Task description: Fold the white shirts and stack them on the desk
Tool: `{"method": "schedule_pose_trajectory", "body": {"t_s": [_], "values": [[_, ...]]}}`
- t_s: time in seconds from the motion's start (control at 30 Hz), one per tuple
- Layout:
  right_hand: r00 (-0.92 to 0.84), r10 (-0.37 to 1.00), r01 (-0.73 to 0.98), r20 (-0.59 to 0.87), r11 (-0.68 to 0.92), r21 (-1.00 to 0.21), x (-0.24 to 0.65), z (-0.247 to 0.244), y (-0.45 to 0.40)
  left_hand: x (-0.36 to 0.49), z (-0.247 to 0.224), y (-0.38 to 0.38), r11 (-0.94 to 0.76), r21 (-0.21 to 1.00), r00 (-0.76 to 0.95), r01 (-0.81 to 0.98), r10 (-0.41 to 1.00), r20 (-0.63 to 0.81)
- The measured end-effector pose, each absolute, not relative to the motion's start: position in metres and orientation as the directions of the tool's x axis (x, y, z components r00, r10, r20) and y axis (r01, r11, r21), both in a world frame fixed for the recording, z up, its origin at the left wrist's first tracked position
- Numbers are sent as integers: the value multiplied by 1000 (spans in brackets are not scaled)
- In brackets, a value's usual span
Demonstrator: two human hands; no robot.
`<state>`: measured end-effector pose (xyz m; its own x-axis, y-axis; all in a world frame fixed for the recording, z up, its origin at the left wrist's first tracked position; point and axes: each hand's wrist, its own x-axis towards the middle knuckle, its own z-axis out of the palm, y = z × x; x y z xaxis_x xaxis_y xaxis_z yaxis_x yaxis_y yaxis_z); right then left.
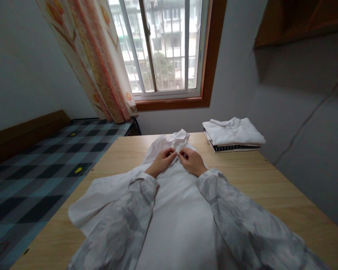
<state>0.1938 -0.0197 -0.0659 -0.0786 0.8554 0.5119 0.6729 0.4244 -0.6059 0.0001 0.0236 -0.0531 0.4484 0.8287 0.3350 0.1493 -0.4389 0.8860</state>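
A white shirt [180,210] lies spread on the wooden table [242,180], its collar toward the window and one sleeve out to the left. Just below the collar, my left hand [163,161] pinches the shirt's front with its fingertips. My right hand [192,160] pinches the cloth right beside it, the fingertips of both hands almost meeting. Whatever small part lies between the fingers is hidden. My forearms, in grey patterned sleeves, rest over the lower part of the shirt.
A stack of folded clothes [233,133], a white one on top, sits at the table's back right. On the left is a bed with a checked cover [53,161]. A curtain [101,67] hangs beside the window [169,48]. A wooden shelf [304,22] juts out upper right.
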Motion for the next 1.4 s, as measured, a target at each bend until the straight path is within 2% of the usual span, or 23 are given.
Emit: {"method": "schedule_pose_trajectory", "body": {"t_s": [0.2, 0.47, 0.6, 0.73, 0.87, 0.97, 1.07, 1.2, 1.3, 1.4], "values": [[-86, 882, 537, 462, 432, -725, 196, -65, -13, 0, -53, 21, -443, 865, 443, 235, 841, 311], [-102, 884, 508, 455, 440, -741, 197, -67, -8, -3, -55, 29, -425, 878, 417, 221, 855, 309], [-234, 879, 614, 415, 465, -638, 210, -55, -7, -5, -57, 33, -381, 885, 352, 266, 893, 279], [-426, 871, 670, 246, 486, -561, 231, -41, -22, -11, -53, 39, -355, 866, 238, 353, 929, 284], [-438, 875, 755, 206, 483, -444, 242, -53, -55, -21, -47, 45, -303, 874, 155, 379, 952, 263], [-414, 886, 811, 209, 464, -358, 242, -72, -68, -33, -35, 47, -308, 866, 272, 394, 939, 211], [-376, 902, 855, 212, 426, -297, 238, -84, -58, -52, -14, 46, -330, 728, 428, 601, 902, 56], [-334, 926, 893, 178, 371, -254, 232, -82, -22, -80, 15, 42, -297, 414, 356, 861, 932, -72], [-279, 948, 915, 156, 312, -256, 228, -75, 1, -92, 25, 37, -249, 288, 271, 925, 962, -36], [-226, 960, 931, 165, 263, -253, 226, -68, 7, -92, 25, 33, -252, 276, 228, 928, 967, 117]]}}
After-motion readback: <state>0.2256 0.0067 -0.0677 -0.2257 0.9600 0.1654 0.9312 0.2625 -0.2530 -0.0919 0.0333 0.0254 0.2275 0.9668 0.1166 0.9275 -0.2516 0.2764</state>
